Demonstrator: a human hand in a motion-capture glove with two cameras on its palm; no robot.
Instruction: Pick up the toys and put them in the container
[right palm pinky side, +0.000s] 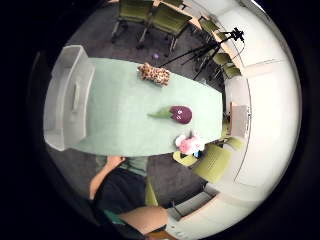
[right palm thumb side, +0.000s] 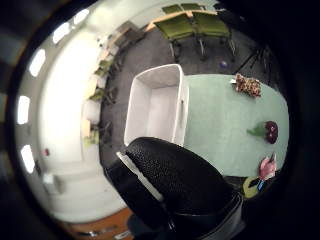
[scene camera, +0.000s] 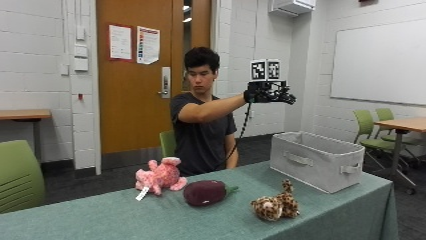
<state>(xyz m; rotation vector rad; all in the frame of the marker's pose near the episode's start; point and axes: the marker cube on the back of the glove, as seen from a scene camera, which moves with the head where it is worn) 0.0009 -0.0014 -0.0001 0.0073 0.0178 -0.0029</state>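
Note:
Three plush toys lie on the green-covered table (scene camera: 100, 215): a pink one (scene camera: 160, 177) at the person's side, a dark purple eggplant (scene camera: 205, 192) in the middle, and a spotted brown one (scene camera: 276, 204) near the front edge. The white fabric container (scene camera: 313, 162) stands at the table's right end and looks empty (right palm thumb side: 152, 107). My gloved right hand (scene camera: 266, 93) is raised high above the table, between the toys and the container, and holds nothing. From the palm I look far down on the pink toy (right palm pinky side: 190, 144), the eggplant (right palm pinky side: 181, 114), the spotted toy (right palm pinky side: 154, 74) and the container (right palm pinky side: 67, 100).
A green chair (scene camera: 16, 175) stands at the left and more green chairs (scene camera: 373, 130) by a wooden table (scene camera: 406, 124) at the right. A camera tripod (right palm pinky side: 220, 42) stands on the floor across the table from the person.

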